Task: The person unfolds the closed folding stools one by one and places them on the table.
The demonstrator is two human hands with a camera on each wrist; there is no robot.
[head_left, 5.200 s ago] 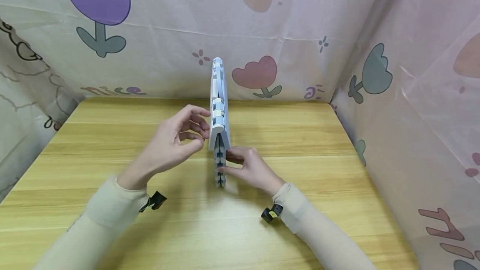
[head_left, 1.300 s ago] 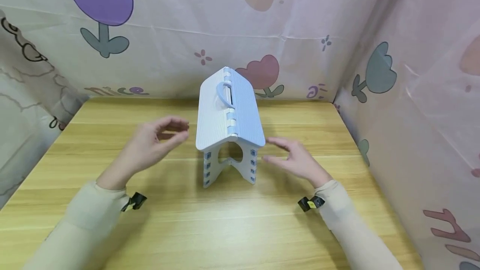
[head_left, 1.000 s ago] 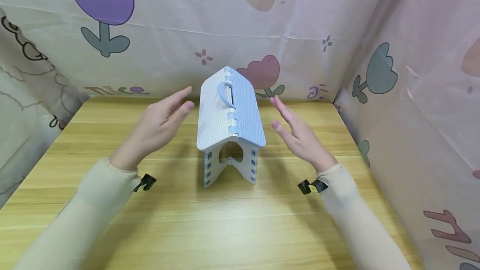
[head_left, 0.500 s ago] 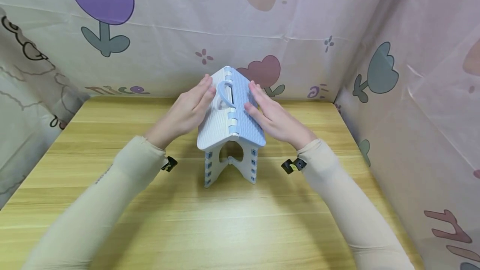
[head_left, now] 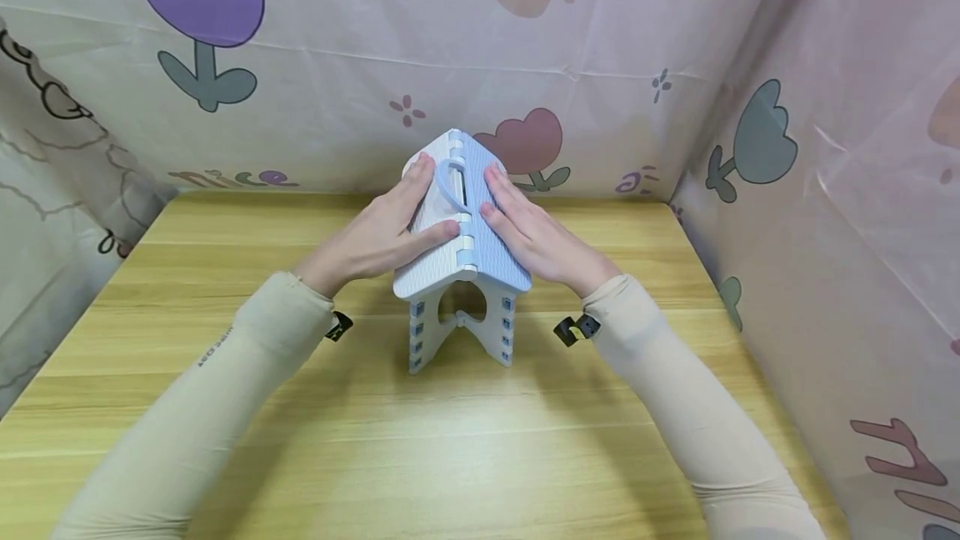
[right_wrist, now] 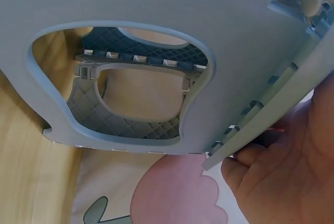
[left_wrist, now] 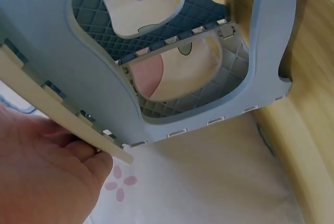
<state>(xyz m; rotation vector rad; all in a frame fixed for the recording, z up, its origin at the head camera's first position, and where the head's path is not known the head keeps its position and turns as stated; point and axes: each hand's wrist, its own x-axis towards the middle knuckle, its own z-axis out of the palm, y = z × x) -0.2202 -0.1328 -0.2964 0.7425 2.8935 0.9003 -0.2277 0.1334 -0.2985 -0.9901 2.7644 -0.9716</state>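
A pale blue and white plastic folding stool [head_left: 427, 277] stands partly unfolded on its legs, its two ribbed top panels sloping like a roof. A curved carry handle [head_left: 444, 187] stands up along the hinge ridge. My left hand [head_left: 382, 227] lies on the left panel, fingers straight, thumb reaching to the ridge. On the right panel my right hand [head_left: 540, 232] presses with straight fingers. In the left wrist view, the side leg panel [left_wrist: 94, 31] with its large cut-out shows below the left hand's panel. The right wrist view has the opposite leg panel [right_wrist: 245, 46] spread outward.
The stool stands on a wood-grain table [head_left: 450, 457], near its back edge. A printed curtain [head_left: 330, 90] hangs behind the table, with more of it on both sides. Each wrist carries a small black camera.
The stool was folded flat and upright; its legs and top have since spread apart. Both hands came off its sides, rose, and moved inward onto the top panels. The left thumb has spread toward the ridge.
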